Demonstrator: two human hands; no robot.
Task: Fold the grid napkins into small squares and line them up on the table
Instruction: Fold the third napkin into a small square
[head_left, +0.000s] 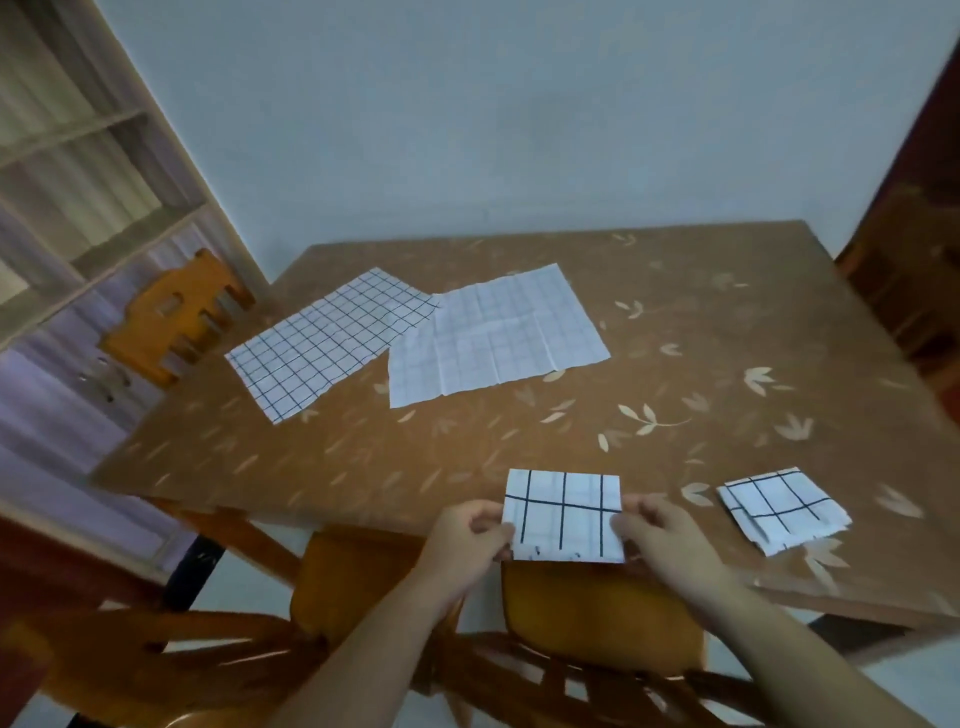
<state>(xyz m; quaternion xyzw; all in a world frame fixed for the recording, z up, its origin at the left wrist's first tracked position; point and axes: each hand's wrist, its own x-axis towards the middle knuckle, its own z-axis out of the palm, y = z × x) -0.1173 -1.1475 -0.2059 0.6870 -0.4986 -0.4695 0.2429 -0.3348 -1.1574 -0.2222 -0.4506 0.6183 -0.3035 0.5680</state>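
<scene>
Head view — left hand (470, 530) and right hand (657, 530) pinch opposite edges of a folded grid napkin (563, 514) at the table's (519, 441) near edge; a second folded napkin (782, 509) lies just right — two unfolded napkins (415, 338) lie farther back.

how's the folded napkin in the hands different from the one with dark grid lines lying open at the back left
The held napkin is folded into a small square; the open napkin is spread flat as one large sheet. The held one is pinched at its sides by the left hand and right hand at the table's near edge; the open one lies untouched. Both are white with dark grid lines.
</scene>
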